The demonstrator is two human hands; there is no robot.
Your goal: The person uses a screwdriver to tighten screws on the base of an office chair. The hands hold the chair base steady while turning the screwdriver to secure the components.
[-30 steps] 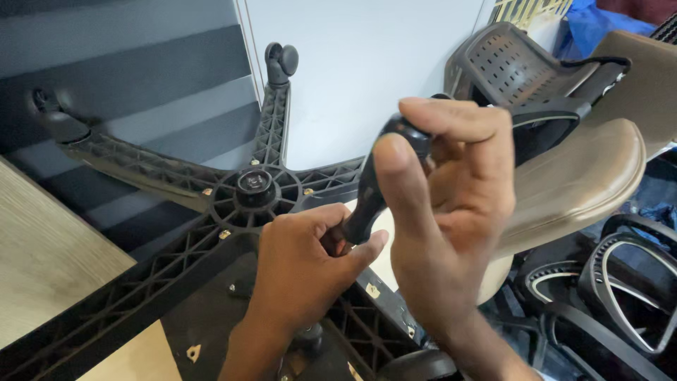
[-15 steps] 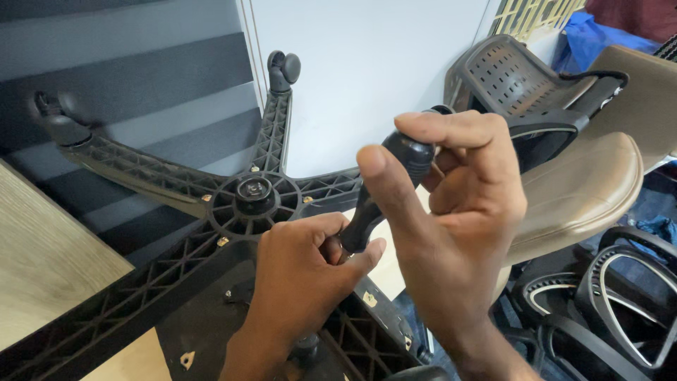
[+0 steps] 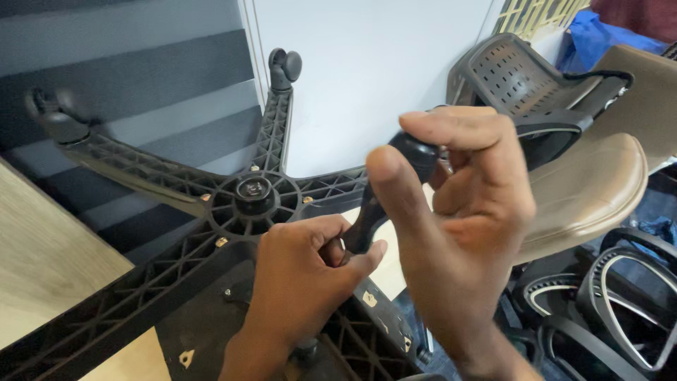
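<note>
A black castor (image 3: 395, 190), held in mid-air above the upturned five-arm chair base (image 3: 211, 212), lay on a slant, its stem pointing down-left and its wheel up-right. The left hand (image 3: 303, 282) had its fingers closed round the stem; the right hand (image 3: 458, 233) pinched the wheel between thumb and curled fingers (image 3: 451, 123). Brown chair seats (image 3: 585, 190) were stacked behind.

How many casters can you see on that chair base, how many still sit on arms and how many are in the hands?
Fitted on arm ends: 2 (top caster, left caster)
Held in hands: 1 (held caster)
Total: 3
</note>
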